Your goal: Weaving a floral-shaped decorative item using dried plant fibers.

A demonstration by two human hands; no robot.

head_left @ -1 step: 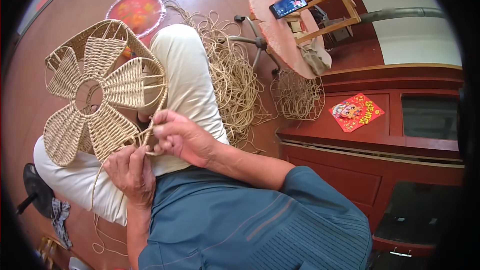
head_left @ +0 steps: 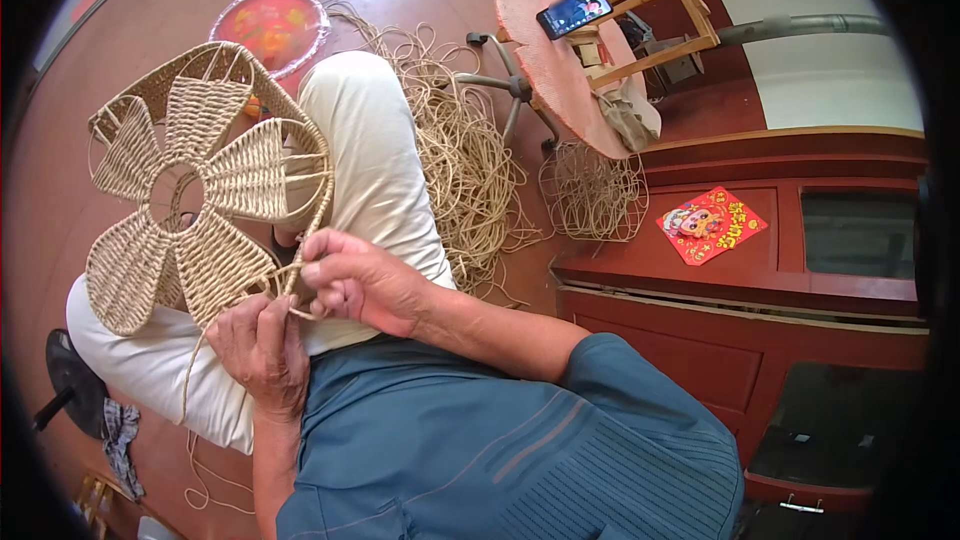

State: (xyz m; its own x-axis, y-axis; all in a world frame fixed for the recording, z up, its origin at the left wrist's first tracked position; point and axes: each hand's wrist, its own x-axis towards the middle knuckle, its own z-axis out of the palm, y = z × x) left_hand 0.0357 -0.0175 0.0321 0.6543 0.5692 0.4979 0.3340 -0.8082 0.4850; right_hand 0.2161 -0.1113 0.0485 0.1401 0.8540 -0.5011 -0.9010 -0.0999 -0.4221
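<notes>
A woven cord basket (head_left: 235, 190) with a flower-shaped face rests across my lap, tilted on its side. Petals of twisted tan cord surround a round central hole. At the near edge of the lowest right petal, my left hand (head_left: 262, 348) is closed, its fingers pinching the petal's rim. Just right of it, my right hand (head_left: 362, 280) is closed with thumb and forefinger on a strand of tan cord (head_left: 305, 314) beside the basket frame. Its other fingers are curled. A loose cord tail (head_left: 187, 380) hangs from the basket past my left hand to the floor.
A large heap of loose tan cord (head_left: 465, 170) lies right of my leg. Beyond it stand a pink-topped stool (head_left: 535, 25) with a phone (head_left: 575, 12), and a wire frame (head_left: 595, 195). Red cabinets (head_left: 660, 340) line the right. A red round tray (head_left: 268, 30) sits ahead.
</notes>
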